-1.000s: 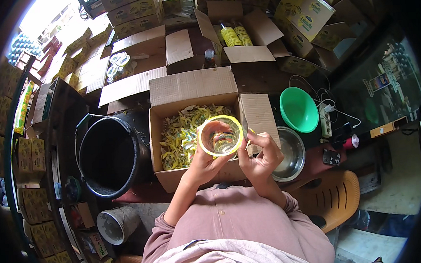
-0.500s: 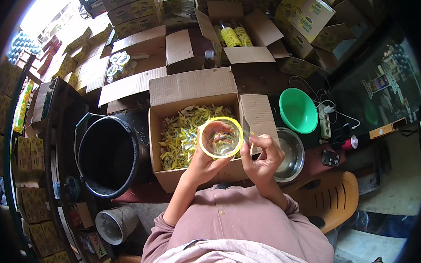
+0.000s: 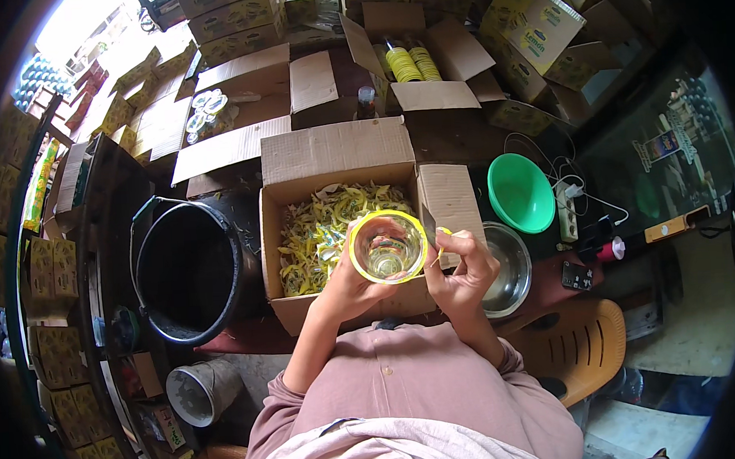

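Note:
My left hand (image 3: 345, 286) is wrapped round a clear plastic cup (image 3: 386, 249) with a yellow rim, its open mouth tilted up toward me. To its right, my right hand (image 3: 461, 276) is closed in a pinch beside the rim. A thin, dark, blade-like piece (image 3: 428, 219) sticks up from its fingers, the handle hidden. A small yellow strip (image 3: 445, 231) also shows at the fingertips. Below and beyond the cup, an open cardboard box (image 3: 337, 153) holds a heap of curled yellow strips (image 3: 303, 253).
A black bucket (image 3: 142, 276) stands left of the box. To the right are a steel bowl (image 3: 517, 272), a green basin (image 3: 520, 194) and a power strip (image 3: 567, 212). An open carton with stacked yellow-rimmed cups (image 3: 403, 64) sits at the back. An orange chair (image 3: 610, 342) is at right.
The cup has shifted slightly right and toward me. My right hand has moved a little right, and the blade-like piece and yellow strip show more clearly at its fingers.

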The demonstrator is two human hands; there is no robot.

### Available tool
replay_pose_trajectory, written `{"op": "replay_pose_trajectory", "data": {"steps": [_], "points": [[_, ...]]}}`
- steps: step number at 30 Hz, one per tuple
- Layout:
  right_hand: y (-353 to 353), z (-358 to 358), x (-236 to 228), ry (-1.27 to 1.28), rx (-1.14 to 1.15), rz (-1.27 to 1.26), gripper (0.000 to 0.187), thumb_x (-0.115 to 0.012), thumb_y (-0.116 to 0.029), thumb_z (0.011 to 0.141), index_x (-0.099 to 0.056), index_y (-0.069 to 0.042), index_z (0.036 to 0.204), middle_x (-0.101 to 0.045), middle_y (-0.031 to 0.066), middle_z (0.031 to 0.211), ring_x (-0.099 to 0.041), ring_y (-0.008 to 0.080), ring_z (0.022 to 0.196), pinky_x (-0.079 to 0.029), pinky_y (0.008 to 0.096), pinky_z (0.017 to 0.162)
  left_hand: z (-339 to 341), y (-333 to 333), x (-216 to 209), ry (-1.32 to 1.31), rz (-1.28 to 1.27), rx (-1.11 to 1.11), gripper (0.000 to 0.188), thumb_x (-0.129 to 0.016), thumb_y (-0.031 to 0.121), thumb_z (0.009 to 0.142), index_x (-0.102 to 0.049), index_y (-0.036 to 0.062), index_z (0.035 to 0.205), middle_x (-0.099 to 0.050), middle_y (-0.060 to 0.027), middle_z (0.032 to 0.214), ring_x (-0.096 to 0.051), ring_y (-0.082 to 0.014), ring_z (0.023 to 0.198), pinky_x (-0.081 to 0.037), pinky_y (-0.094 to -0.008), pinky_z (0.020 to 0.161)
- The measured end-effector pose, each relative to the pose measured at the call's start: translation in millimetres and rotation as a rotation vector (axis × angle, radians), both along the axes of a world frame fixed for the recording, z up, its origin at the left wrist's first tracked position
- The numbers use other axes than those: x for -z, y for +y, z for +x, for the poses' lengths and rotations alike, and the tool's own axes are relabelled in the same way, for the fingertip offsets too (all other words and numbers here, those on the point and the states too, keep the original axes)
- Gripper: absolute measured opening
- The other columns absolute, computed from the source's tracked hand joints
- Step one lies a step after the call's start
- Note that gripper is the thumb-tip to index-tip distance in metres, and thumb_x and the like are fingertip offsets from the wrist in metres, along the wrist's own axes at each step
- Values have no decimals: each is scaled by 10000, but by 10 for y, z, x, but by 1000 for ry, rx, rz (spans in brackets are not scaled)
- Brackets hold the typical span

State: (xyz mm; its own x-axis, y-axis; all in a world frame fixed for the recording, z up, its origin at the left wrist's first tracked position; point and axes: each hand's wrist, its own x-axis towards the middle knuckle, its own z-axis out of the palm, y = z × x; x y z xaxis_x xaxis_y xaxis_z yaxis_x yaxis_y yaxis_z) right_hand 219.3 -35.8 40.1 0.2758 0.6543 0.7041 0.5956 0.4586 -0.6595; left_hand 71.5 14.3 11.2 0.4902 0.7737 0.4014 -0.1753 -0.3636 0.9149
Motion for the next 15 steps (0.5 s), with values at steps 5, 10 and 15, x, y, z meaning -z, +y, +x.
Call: {"op": "replay_pose_trajectory", "data": {"steps": [5, 10, 15], "points": [[46, 28, -49, -90, -8, 0, 205, -661, 22, 655, -613, -39, 844, -592, 80, 672, -585, 176, 579, -459, 267, 521, -28, -16, -28, 31, 56, 34, 636, -699, 82, 616, -386, 15, 1166, -451, -126, 1107, -472, -248, 1039, -385, -346, 903], [38, 49, -9, 14, -66, -11, 209, -667, 22, 655, -615, -49, 844, -585, 77, 662, -578, 174, 569, -454, 262, 514, -38, 10, -35, 12, -33, 48, 633, -689, 73, 606, -390, 17, 1161, -451, -116, 1107, -470, -234, 1043, -387, -339, 905], [16, 39, 7, -35, -43, 9, 217, -670, 27, 652, -617, -53, 846, -579, 75, 652, -574, 171, 562, -451, 256, 510, -63, 27, -48, 19, -16, 54, 618, -675, 81, 597, -406, 20, 1150, -477, -108, 1075, -477, -225, 1038, -388, -337, 903]]}}
